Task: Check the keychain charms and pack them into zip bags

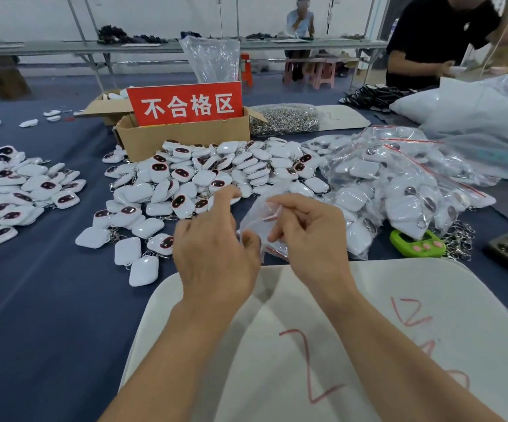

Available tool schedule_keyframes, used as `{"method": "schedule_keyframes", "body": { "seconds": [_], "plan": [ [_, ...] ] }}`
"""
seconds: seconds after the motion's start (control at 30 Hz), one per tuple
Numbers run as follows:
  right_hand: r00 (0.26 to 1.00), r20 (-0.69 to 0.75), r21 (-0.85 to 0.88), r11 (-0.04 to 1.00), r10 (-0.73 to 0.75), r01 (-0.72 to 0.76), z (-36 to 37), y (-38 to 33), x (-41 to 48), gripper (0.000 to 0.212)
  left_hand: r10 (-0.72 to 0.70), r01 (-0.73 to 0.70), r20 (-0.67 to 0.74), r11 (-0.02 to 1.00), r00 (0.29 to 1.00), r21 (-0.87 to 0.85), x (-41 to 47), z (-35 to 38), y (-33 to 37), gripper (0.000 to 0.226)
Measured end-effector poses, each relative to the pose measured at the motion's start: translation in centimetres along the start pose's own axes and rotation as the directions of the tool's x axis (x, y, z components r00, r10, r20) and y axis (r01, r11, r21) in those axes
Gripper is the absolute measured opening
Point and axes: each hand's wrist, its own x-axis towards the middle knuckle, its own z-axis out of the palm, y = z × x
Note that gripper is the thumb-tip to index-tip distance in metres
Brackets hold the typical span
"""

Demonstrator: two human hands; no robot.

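A clear zip bag with a red seal line hangs between my hands above the white tray. My right hand pinches its top edge with curled fingers. My left hand is at the bag's left side, thumb touching the plastic, forefinger stretched toward the charm pile. That pile of white keychain charms, some showing dark faces with red eyes, lies just beyond my hands. Whether a charm is inside the bag is unclear.
A second charm heap lies at far left. Filled zip bags pile up at right. A cardboard box with a red sign stands behind. A green counter, metal rings, and a person are at right.
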Motion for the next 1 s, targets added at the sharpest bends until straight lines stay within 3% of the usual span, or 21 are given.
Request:
{"method": "schedule_keyframes", "body": {
  "seconds": [0.07, 0.13, 0.23, 0.33, 0.4, 0.47, 0.53, 0.57, 0.63, 0.7, 0.77, 0.87, 0.93, 1.0],
  "plan": [
    [1.0, 0.006, 0.007, 1.0, 0.008, -0.008, -0.3, 0.0, 0.2, 0.037, -0.085, 0.084, 0.004, 0.994, 0.996, 0.069, 0.1, -0.5, 0.3, 0.059],
    [0.999, 0.046, 0.002, 1.0, 0.008, -0.008, -0.1, 0.2, 0.0, 0.039, -0.101, 0.108, -0.156, 0.993, 0.983, 0.037, 0.7, -1.5, 0.4, 0.063],
    [0.984, 0.181, -0.187, 0.982, 0.002, 0.032, 1.1, 0.9, -0.9, 0.033, 0.081, -0.072, -0.389, 0.997, 0.918, 0.036, 1.1, -2.2, 0.7, 0.066],
    [0.953, 0.282, -0.367, 0.93, 0.114, -0.003, 2.3, 1.9, -0.6, 0.02, 0.215, -0.188, -0.408, 0.976, 0.887, 0.106, 0.8, -2.2, 0.3, 0.057],
    [0.952, 0.262, -0.501, 0.865, 0.157, -0.004, 2.8, 2.6, 0.0, 0.032, 0.223, -0.174, -0.406, 0.972, 0.886, 0.156, 1.2, -2.2, -0.8, 0.05],
    [0.947, 0.31, -0.624, 0.77, 0.088, 0.133, 4.0, 2.8, 0.7, 0.047, 0.191, -0.129, -0.406, 0.976, 0.894, 0.176, 1.9, -2.3, -2.2, 0.047],
    [0.908, 0.419, -0.673, 0.676, 0.014, 0.3, 5.9, 3.2, 1.6, 0.051, 0.172, -0.112, -0.335, 0.975, 0.926, 0.189, 2.0, -1.9, -3.1, 0.038],
    [0.884, 0.467, -0.7, 0.623, 0.03, 0.348, 6.8, 3.6, 2.2, 0.052, 0.167, -0.118, -0.23, 0.97, 0.959, 0.215, 1.9, -1.5, -3.2, 0.033],
    [0.837, 0.528, -0.738, 0.563, 0.14, 0.371, 7.9, 4.4, 3.3, 0.059, 0.07, -0.105, 0.122, 0.947, 0.99, 0.305, 1.5, -0.5, -3.3, 0.034],
    [0.808, 0.556, -0.732, 0.573, 0.193, 0.367, 8.4, 5.3, 4.3, 0.065, -0.079, -0.056, 0.344, 0.929, 0.936, 0.366, 1.2, 0.3, -3.9, 0.046],
    [0.836, 0.531, -0.724, 0.584, 0.135, 0.366, 8.6, 5.9, 4.9, 0.058, -0.157, 0.013, 0.374, 0.932, 0.914, 0.361, 1.2, 0.7, -4.4, 0.054],
    [0.868, 0.496, -0.736, 0.532, 0.004, 0.419, 8.9, 5.9, 4.6, 0.037, -0.135, 0.053, 0.259, 0.952, 0.956, 0.302, 1.2, 0.4, -4.2, 0.054],
    [0.872, 0.489, -0.762, 0.47, -0.034, 0.445, 8.5, 5.1, 4.0, 0.026, -0.101, 0.073, 0.158, 0.982, 0.982, 0.175, 1.0, 0.3, -3.7, 0.052],
    [0.912, 0.402, -0.759, 0.527, -0.081, 0.381, 7.5, 3.9, 3.3, 0.029, -0.114, 0.116, 0.132, 0.993, 0.985, -0.008, 0.9, 0.2, -3.2, 0.053]
  ]
}}
